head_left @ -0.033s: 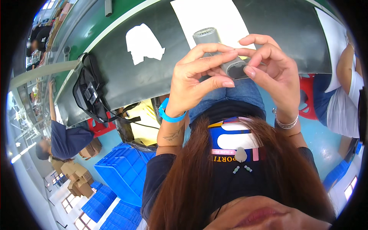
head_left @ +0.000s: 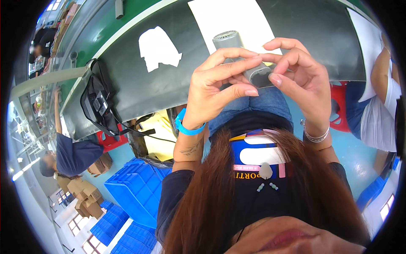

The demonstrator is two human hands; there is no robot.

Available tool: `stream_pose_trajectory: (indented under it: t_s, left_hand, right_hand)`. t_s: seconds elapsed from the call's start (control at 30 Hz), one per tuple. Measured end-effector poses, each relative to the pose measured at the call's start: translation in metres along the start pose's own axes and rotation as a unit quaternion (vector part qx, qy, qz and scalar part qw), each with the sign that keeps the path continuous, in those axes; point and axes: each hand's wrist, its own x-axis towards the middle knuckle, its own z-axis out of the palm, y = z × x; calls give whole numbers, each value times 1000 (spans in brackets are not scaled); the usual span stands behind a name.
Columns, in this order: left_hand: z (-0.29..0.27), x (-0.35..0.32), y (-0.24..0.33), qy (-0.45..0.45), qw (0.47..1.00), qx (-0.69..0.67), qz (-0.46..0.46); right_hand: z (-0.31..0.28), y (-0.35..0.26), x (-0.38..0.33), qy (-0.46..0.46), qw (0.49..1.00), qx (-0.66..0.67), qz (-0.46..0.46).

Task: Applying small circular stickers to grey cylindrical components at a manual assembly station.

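Both hands are closed together on one object, held up between them above the dark grey work surface (head_left: 127,76). The left hand (head_left: 215,91) wraps the near side of a grey plastic cylindrical part with a vented round end (head_left: 230,42), forefinger laid along its top and thumb pressed beneath. The right hand (head_left: 302,84) meets it from the other side, fingertips pinching the part's lower end, where a small yellow patch shows between the fingers.

Set against the earlier frame, taken at the same instant, nothing differs: grip, part and hand positions match. Judged from that, handling is steady mid-manipulation, not at a pick-up or release.

Outward: a white sheet (head_left: 228,17) lies behind the part, a torn white scrap (head_left: 158,46) to the left, a black strapped device (head_left: 99,103) at the surface edge, blue plastic crates (head_left: 135,190) on the floor
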Motion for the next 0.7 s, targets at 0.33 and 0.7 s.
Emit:
stream_pose_trajectory:
  t_s: [0.33, 0.7]
  left_hand:
    - [0, 11, -1, -19, 1000, 13, 13]
    - [-8, -2, 13, -29, 996, 70, -37]
  right_hand:
    - [-9, -2, 7, -12, 1000, -28, 8]
    - [-7, -6, 6, -42, 997, 40, 59]
